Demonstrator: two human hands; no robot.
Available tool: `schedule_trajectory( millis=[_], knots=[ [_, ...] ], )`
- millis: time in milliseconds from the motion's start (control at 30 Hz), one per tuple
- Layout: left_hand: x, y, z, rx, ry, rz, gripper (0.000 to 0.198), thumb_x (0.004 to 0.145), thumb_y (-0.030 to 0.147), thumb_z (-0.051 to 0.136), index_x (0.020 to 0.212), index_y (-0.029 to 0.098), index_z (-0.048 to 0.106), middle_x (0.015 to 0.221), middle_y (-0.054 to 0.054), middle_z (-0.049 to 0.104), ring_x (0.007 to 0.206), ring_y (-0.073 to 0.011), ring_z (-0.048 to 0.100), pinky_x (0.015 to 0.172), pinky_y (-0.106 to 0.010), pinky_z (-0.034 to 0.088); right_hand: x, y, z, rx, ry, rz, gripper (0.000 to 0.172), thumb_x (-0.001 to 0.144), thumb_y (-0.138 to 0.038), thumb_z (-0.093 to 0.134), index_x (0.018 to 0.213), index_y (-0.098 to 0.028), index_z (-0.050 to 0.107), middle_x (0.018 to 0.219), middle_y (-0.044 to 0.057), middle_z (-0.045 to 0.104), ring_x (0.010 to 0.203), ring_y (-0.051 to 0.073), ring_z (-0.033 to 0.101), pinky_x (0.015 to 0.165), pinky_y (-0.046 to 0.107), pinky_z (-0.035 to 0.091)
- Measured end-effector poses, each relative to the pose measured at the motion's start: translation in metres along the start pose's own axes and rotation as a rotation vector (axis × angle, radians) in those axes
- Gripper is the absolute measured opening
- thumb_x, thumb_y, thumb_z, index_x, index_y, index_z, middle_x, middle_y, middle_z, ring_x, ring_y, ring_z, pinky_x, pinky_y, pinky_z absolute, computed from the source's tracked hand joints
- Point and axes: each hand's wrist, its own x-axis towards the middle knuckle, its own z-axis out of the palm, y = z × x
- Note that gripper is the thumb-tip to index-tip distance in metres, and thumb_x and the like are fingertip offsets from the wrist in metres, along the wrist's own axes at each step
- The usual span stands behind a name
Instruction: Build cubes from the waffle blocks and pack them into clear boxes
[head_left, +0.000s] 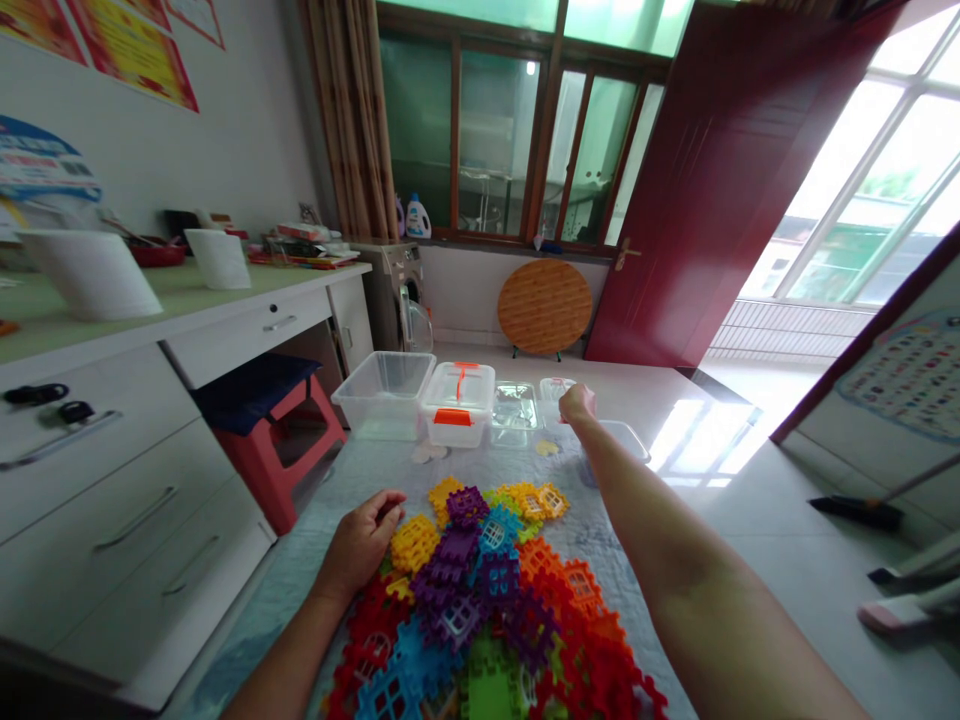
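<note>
A heap of interlocking plastic window blocks (457, 560) in purple, blue, yellow, orange, red and green lies on the cloth in front of me. My left hand (371, 530) rests at the heap's left edge, beside several stacked yellow blocks (415, 543). Its fingers are curled, and no object shows in them. Stretched far forward, my right hand (579, 403) is closed at the small clear container (553, 388) at the back. What its fingers hold, if anything, is hidden. Under the right forearm, another clear container (628, 440) is partly covered.
Along the back stand a large clear bin (386, 395), a lidded box with orange clips (459, 405) and a shallow clear container (515, 408). A red stool (281, 440) and a white desk (112, 450) are on the left. Beyond are a round wooden board (545, 307) and a red door (720, 180).
</note>
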Motion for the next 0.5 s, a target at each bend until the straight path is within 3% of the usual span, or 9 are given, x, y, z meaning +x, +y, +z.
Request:
schedule_trajectory(
  millis=[367,500],
  knots=[
    [-0.0005,0.0037,-0.0007,-0.024,0.029,0.005,0.031,0.079,0.043,0.049,0.094,0.022,0.066,0.089,-0.003,0.075,0.086,-0.0220,0.070,0.080,-0.030,0.053,0.0049,-0.0048,0.0071,-0.036,-0.042,0.003,0.010,0.080,-0.010,0.062,0.074,-0.005,0.068,0.051,0.009,0.058,0.050,0.023,0.064,0.049,0.031,0.053],
    [-0.0001,0.0030,-0.0003,-0.037,0.036,0.011,0.030,0.079,0.043,0.050,0.093,0.022,0.066,0.091,-0.004,0.075,0.087,-0.0229,0.070,0.081,-0.031,0.053,0.0066,-0.0052,0.0082,-0.017,-0.067,0.003,0.015,0.086,-0.016,0.062,0.084,-0.002,0.067,0.068,0.014,0.064,0.064,0.021,0.067,0.059,0.030,0.055]
  ],
)
